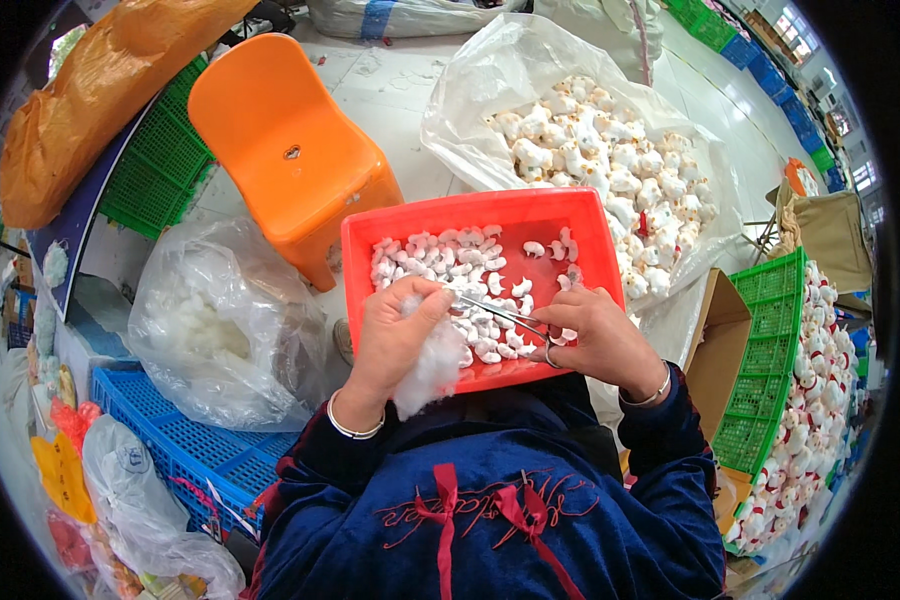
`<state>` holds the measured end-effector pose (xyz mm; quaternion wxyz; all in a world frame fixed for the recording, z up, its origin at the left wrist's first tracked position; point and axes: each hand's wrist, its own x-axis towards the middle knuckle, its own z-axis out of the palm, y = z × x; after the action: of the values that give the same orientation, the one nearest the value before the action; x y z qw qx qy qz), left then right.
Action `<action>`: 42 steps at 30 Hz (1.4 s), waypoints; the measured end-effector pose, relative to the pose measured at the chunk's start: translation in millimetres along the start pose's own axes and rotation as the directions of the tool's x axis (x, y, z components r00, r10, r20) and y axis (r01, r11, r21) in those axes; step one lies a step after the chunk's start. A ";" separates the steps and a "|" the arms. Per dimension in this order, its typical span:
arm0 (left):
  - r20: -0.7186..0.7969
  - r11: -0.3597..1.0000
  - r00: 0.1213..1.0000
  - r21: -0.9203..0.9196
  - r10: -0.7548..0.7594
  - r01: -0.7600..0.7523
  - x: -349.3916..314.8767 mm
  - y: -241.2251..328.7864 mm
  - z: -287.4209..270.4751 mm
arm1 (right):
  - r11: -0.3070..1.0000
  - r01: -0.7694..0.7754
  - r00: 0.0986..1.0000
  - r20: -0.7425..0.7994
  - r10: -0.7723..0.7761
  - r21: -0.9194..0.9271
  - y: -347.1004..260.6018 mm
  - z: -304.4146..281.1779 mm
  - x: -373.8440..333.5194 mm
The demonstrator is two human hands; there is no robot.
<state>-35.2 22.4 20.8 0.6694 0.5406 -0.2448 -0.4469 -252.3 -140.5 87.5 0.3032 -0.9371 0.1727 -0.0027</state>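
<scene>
My left hand [378,338] is closed around a tuft of white fibre stuffing [432,372], which hangs out below its palm. Metal forceps [500,311] with ring handles are gripped in my right hand [602,338], a finger and thumb at the rings. Their tips reach my left thumb and forefinger; whether a small piece is pinched there I cannot make out. Both hands are above the near part of a red plastic tray [358,250]. Many small white curved fabric pieces [432,256] lie in it, heaped at the left and more scattered at the right.
Beyond the tray, a clear plastic bag [460,115] holds many white plush figures [620,165]. An orange chair [280,130] stands far left, beside a bag of stuffing [195,325] and a blue crate [185,445]. At right are a cardboard box [718,330] and a green crate [770,350].
</scene>
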 end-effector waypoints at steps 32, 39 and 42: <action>-0.085 0.988 0.996 0.156 -0.002 0.015 9.3 -9.7 -6.4 | 0.988 0.100 0.995 0.001 -0.101 0.120 33.7 24.3 24.5; -0.196 0.992 0.980 0.123 0.021 0.003 14.1 -17.1 -6.0 | 0.920 0.122 0.991 0.010 -0.135 0.371 47.9 44.4 39.8; -0.213 0.999 0.977 -0.031 0.031 -0.038 15.9 -12.4 2.7 | 0.917 0.104 0.991 0.037 -0.129 0.385 47.1 40.0 43.3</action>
<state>-33.9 7.0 7.5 0.7087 0.5692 -0.1735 -0.3790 -222.4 -167.6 23.7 0.4846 -0.8682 0.1033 -0.0253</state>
